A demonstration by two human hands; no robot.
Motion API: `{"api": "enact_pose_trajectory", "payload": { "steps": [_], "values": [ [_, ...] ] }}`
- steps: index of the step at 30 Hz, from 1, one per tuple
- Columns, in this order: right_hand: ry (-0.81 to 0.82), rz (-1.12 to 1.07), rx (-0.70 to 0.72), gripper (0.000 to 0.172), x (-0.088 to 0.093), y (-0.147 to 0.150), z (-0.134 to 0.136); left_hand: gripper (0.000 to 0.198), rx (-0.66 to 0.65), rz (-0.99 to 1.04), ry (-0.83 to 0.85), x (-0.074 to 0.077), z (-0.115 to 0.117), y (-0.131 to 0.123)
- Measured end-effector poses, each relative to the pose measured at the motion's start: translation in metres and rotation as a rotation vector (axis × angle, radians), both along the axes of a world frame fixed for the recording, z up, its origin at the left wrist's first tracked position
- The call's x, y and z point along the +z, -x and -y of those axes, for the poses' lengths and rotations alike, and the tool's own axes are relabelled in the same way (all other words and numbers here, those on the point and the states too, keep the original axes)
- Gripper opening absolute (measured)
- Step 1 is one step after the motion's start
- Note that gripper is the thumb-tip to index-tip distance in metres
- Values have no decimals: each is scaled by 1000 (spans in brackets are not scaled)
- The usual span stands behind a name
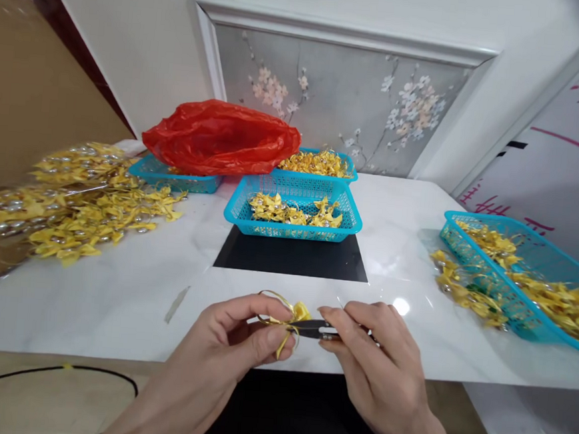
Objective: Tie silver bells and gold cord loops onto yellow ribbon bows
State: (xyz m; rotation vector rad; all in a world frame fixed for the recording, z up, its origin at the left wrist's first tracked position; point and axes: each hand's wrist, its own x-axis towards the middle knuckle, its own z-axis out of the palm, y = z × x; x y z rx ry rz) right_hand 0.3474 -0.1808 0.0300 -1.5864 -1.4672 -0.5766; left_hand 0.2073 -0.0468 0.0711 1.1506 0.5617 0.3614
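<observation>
My left hand [244, 337] pinches a yellow ribbon flower [301, 311] with thin, curled ribbon ends, above the front edge of the white table. In my right hand [376, 354] is a pair of small dark thread snips [311, 328], its fingers closed round the handles. The tips of the snips touch or nearly touch the ribbon beside my left fingertips; whether the blades meet around it cannot be made out. Beyond my hands, a blue basket [293, 231] holds several yellow ribbon flowers [273, 208] with silvery beads.
The basket stands at the back edge of a black mat [291, 256]. Behind are another blue basket [351, 165] and a red plastic bag [215, 137]. Yellow flowers [93, 218] are heaped at left. At right stands a long blue basket [518, 305], with flowers beside it.
</observation>
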Motion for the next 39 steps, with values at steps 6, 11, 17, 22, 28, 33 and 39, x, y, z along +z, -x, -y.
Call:
{"api": "enact_pose_trajectory", "payload": {
  "steps": [6, 11, 17, 22, 28, 33, 39],
  "values": [
    [-14, -9, 17, 19, -1, 0, 0, 11, 13, 5, 78, 1, 0, -1],
    [-21, 3, 6, 17, -1, 1, -2, 10, 13, 4, 90, 0, 0, -1],
    [-40, -38, 6, 21, -2, -1, 0, 7, 15, -4, 47, -2, 0, 1],
    [163, -183, -357, 25, -27, -34, 11, 8, 60, -51, -80, -7, -2, 5],
    [285, -208, -535, 38, -60, -66, 11, 9, 55, -40, -239, -11, -4, 0],
    [121, -323, -493, 32, -34, -36, 6, 11, 48, -25, -368, -8, -2, -2],
    [212, -721, 187, 11, 7, 10, -7, 15, 10, 0, -572, -7, -1, -3]
  ]
}}
